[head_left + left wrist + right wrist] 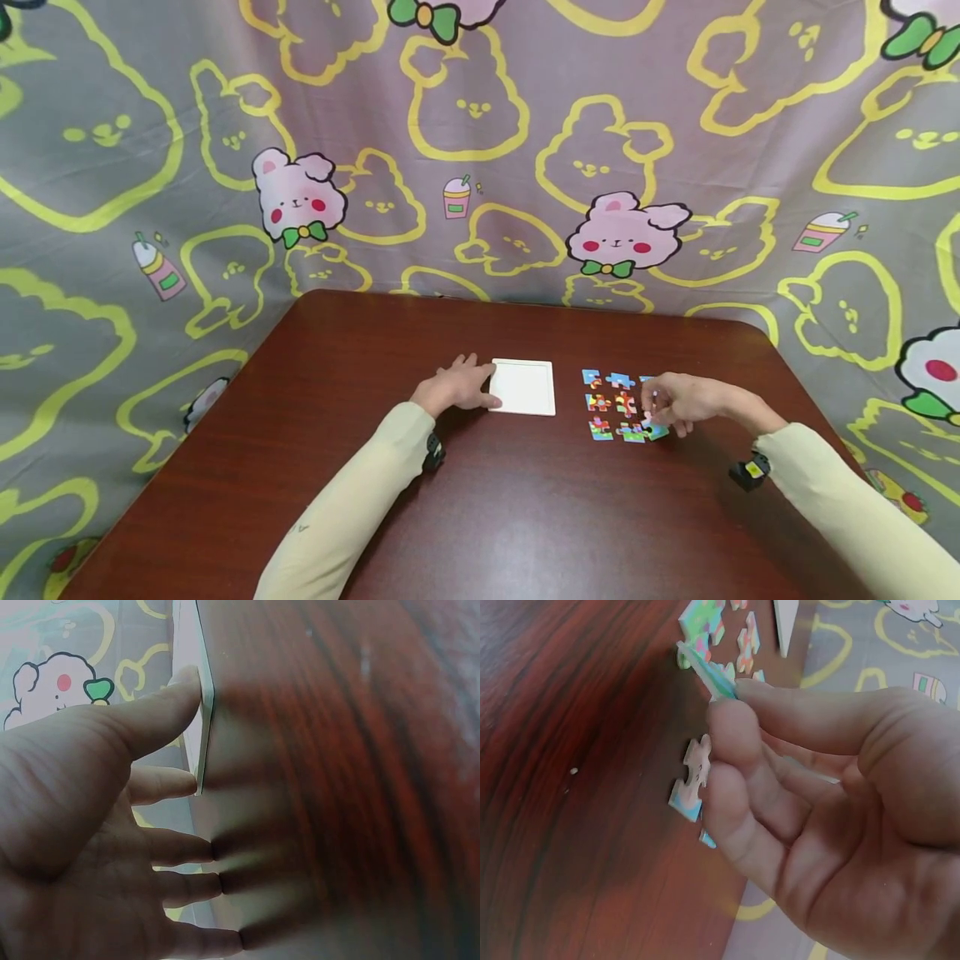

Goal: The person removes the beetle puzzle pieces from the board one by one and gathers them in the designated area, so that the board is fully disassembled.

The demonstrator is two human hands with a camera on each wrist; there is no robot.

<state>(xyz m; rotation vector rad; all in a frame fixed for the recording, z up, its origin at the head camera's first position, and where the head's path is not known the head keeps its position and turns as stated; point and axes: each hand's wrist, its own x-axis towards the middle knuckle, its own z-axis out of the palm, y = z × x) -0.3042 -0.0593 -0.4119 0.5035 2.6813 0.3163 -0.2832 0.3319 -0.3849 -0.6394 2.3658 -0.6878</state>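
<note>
My right hand (686,398) pinches a green-and-blue jigsaw puzzle piece (712,675) between thumb and fingertips. In the right wrist view this piece is tilted up from the table. Just past the curled fingers lies another piece (692,784) with a pale shape and a blue corner, partly hidden by them. My left hand (455,385) is at the left side of a square white puzzle tray (522,390). Its thumb rests on the tray's edge, and the other fingers are spread, their tips down on the table.
Several loose puzzle pieces (624,405) lie in spaced rows to the right of the tray, some hidden behind the right hand. All this is on a dark red-brown wooden table (480,500). A patterned curtain (495,183) hangs behind the table and along its sides.
</note>
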